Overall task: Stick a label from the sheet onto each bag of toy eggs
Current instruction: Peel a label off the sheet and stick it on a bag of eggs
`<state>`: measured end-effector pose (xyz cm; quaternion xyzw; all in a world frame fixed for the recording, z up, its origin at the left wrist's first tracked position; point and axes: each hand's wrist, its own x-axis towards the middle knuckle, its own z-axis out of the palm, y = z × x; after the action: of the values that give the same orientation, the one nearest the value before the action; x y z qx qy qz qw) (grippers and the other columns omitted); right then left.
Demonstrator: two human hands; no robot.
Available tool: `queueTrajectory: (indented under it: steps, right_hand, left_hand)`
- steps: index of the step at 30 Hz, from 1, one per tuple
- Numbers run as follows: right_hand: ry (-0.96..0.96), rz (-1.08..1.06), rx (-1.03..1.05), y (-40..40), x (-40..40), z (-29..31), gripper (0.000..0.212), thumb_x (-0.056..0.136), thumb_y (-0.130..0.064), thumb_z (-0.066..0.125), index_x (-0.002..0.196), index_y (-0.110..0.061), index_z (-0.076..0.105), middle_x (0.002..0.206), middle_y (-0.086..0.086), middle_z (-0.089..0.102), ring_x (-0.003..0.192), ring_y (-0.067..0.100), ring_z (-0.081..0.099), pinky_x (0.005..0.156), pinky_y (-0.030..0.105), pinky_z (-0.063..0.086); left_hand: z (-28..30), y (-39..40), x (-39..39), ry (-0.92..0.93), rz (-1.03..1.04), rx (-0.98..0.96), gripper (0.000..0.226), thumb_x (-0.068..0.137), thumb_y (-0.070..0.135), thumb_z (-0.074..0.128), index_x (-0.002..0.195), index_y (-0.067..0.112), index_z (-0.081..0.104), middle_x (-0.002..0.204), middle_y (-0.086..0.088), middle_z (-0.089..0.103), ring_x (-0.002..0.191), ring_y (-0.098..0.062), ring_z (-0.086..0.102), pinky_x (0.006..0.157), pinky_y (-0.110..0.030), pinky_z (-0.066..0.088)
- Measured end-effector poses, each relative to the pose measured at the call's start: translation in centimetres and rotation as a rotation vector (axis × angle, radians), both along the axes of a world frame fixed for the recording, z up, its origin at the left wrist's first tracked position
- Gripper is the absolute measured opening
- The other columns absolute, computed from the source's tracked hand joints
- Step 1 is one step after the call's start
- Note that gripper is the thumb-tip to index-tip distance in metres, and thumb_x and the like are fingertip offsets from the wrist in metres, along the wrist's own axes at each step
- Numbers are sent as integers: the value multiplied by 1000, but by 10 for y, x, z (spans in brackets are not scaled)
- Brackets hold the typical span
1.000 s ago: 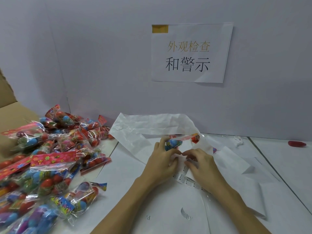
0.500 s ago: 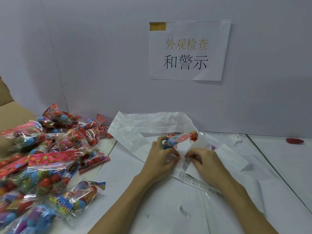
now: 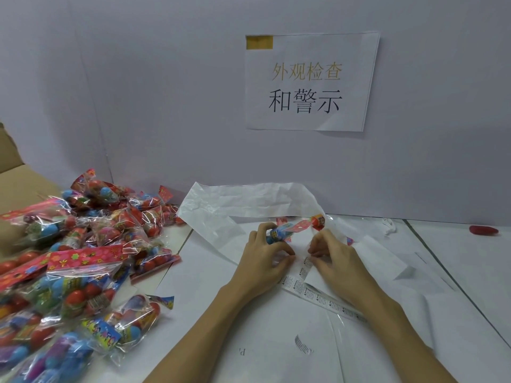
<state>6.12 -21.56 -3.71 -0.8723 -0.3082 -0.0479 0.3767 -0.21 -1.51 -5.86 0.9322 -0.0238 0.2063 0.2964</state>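
Lying across the far side of the work area, one bag of toy eggs is held at its left end by the left hand, whose fingers are curled round the blue end. The bag's long axis runs left to right, rising slightly toward its red-and-orange end at the right.

Label strip: a narrow run of printed warning labels, laid on the white paper covering the table. Its long axis runs from under the right forearm up and leftward to the gap between the two hands.

Right hand: fingers curled, fingertips pinched at the strip's upper end; whether a label has been lifted free cannot be told.

Relation governing the coming move, as judged: the bag lies just beyond and slightly left of the right grip, near but apart. A short carry forward is called for, the right hand being the nearer to the label and the left already steadying the bag.

Also present: a pile of bagged eggs at the left; a loose label near the bottom.
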Motion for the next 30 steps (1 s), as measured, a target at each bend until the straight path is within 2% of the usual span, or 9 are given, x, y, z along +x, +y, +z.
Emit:
queueTrajectory:
  steps: [3, 7, 14, 19, 21, 24, 26, 28, 30]
  right_hand:
    - [4, 11, -4, 0, -1, 1, 31, 96, -9, 71, 117, -28, 59, 101, -11, 72, 98, 2, 69, 90, 21, 55]
    - [-34, 20, -47, 1, -2, 3, 14, 93, -3, 73, 97, -16, 75, 97, -6, 74, 93, 4, 69, 90, 25, 55]
    - [-18, 6, -45, 2, -5, 7, 12, 95, -4, 71, 92, -15, 72, 94, -6, 71, 91, 2, 66, 86, 19, 53]
    - [63, -93, 177, 2, -4, 8, 9, 99, -9, 67, 96, -17, 69, 95, -7, 74, 93, 6, 69, 82, 19, 54]
    - [111, -135, 297, 2, -3, 10, 10, 100, -11, 68, 95, -20, 69, 96, -8, 75, 93, 6, 70, 81, 16, 53]
    - [219, -129, 447, 1, -2, 12, 12, 99, -7, 68, 98, -19, 70, 94, -2, 76, 88, 12, 73, 86, 31, 58]
    - [278, -104, 527, 1, -3, 14, 14, 98, -2, 68, 99, -15, 71, 94, 3, 76, 87, 16, 74, 83, 34, 62]
    - [326, -78, 613, 3, -7, 15, 15, 97, 1, 68, 99, -13, 72, 93, 5, 76, 88, 21, 74, 77, 29, 62]
    - [372, -52, 715, 7, -12, 17, 15, 97, -1, 69, 104, -13, 73, 95, 8, 76, 86, 23, 74, 75, 26, 61]
  left_hand:
    - [0, 0, 0, 8, -2, -7, 17, 99, 37, 68, 109, 27, 77, 153, 1, 32, 132, -22, 37, 111, -36, 39]
    - [1, 0, 0, 22, -2, -6, 17, 99, 38, 69, 110, 28, 77, 154, 2, 31, 133, -21, 36, 111, -37, 40]
    - [2, 0, 0, 23, -1, -6, 17, 98, 37, 69, 110, 28, 77, 153, 2, 31, 133, -21, 36, 111, -37, 40]
    - [2, 2, 2, 27, -9, -65, 16, 96, 33, 74, 110, 27, 77, 148, 2, 35, 130, -21, 39, 110, -34, 42]
    - [4, 3, 2, 1, 0, -165, 17, 96, 29, 74, 112, 26, 77, 140, 2, 41, 125, -16, 47, 107, -29, 44]
    - [12, 4, 3, -102, 57, -430, 16, 100, 24, 69, 114, 26, 77, 126, 1, 53, 105, -3, 62, 95, -24, 52]
    - [20, 5, 4, -160, 89, -658, 16, 101, 19, 69, 110, 30, 77, 120, 1, 62, 96, -12, 71, 84, -32, 61]
    - [26, 5, 2, -155, 67, -873, 22, 100, 15, 68, 107, 35, 78, 110, 13, 73, 94, -15, 75, 73, -30, 64]
    - [31, 3, -1, -121, -3, -1030, 26, 98, 13, 71, 107, 36, 81, 108, 19, 74, 98, -15, 76, 73, -29, 63]
